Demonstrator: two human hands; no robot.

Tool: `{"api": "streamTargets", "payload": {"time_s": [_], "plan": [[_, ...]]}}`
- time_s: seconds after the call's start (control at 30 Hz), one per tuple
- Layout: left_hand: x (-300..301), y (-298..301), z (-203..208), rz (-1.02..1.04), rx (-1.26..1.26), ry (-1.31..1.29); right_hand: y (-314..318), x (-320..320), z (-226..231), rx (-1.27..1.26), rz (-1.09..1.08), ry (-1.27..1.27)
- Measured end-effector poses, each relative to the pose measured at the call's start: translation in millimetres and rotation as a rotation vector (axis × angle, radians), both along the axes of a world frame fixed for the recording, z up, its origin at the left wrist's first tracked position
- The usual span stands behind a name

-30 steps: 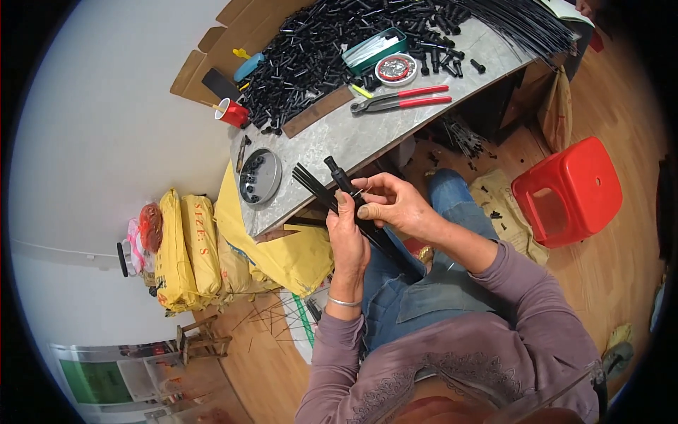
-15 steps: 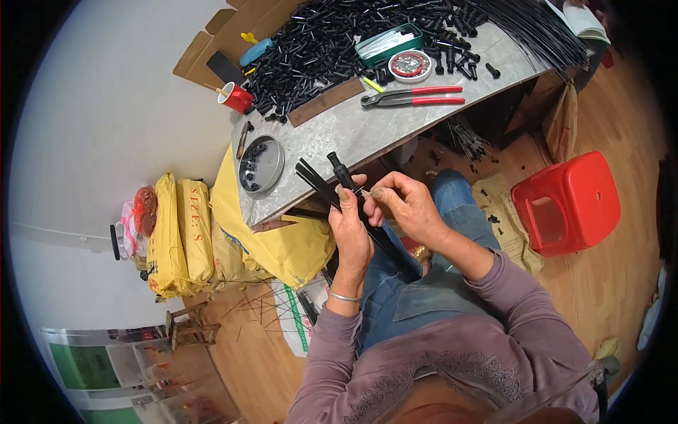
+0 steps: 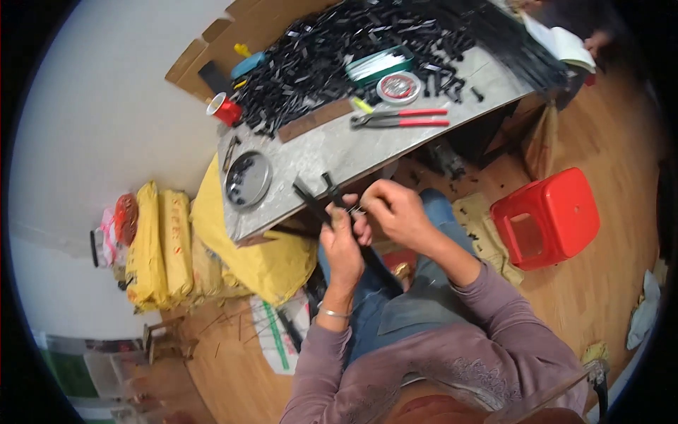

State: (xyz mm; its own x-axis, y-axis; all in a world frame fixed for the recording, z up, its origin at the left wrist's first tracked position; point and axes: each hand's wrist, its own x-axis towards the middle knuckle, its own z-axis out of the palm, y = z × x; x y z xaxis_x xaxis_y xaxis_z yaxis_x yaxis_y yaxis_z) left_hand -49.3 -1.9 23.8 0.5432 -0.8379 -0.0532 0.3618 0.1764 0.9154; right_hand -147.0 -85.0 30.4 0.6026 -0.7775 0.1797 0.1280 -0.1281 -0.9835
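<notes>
Gripping a black tubular fitting (image 3: 330,184) and a sheaf of black strips (image 3: 311,201) near the frame's centre, left hand (image 3: 344,249) closed round both. Pinching a thin pale piece (image 3: 355,210), too blurred to identify, with the right hand (image 3: 400,213). Seemingly midway with this fitting, not yet released; impossible to tell finished from unfinished in the black heap (image 3: 300,81), upper centre.

Beyond the left hand (image 3: 343,247), open tabletop (image 3: 311,157) ends at a brown strip (image 3: 314,121).

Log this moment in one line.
left hand: holds black rods, black fitting | right hand: close beside, grip blurred | red-handled pliers: on table
</notes>
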Motion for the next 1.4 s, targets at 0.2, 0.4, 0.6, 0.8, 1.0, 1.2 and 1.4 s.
{"api": "streamTargets", "payload": {"time_s": [0.2,0.4,0.6,0.8,1.0,1.2,1.4], "plan": [[1.8,5.8,-6.3,-0.042,-0.098,-0.121,-4.6,-2.1,-25.9,0.372,0.354,-0.174],[6.3,13.3,-6.8,-0.074,-0.047,-0.148,-125.3,-8.3,0.9,-0.906,-0.456,0.434],[11.4,13.8,-9.1,-0.147,-0.020,-0.032,-170.8,-9.1,-29.4,-1.155,-0.320,0.676],[17.6,10.5,-18.5,0.040,0.008,-0.015,-155.1,-10.2,-19.3,-0.956,-0.263,0.487],[22.7,7.7,-19.8,0.062,0.029,-0.051,-63.2,-39.9,-22.0,-0.652,-0.121,0.304],[17.9,3.4,-19.3,0.041,0.021,-0.036,-36.6,-61.9,-13.5,-0.988,-0.062,0.331],[13.9,3.9,-19.7,0.045,0.022,-0.049,-37.7,-57.7,-8.9,-1.126,-0.048,0.375]]}}
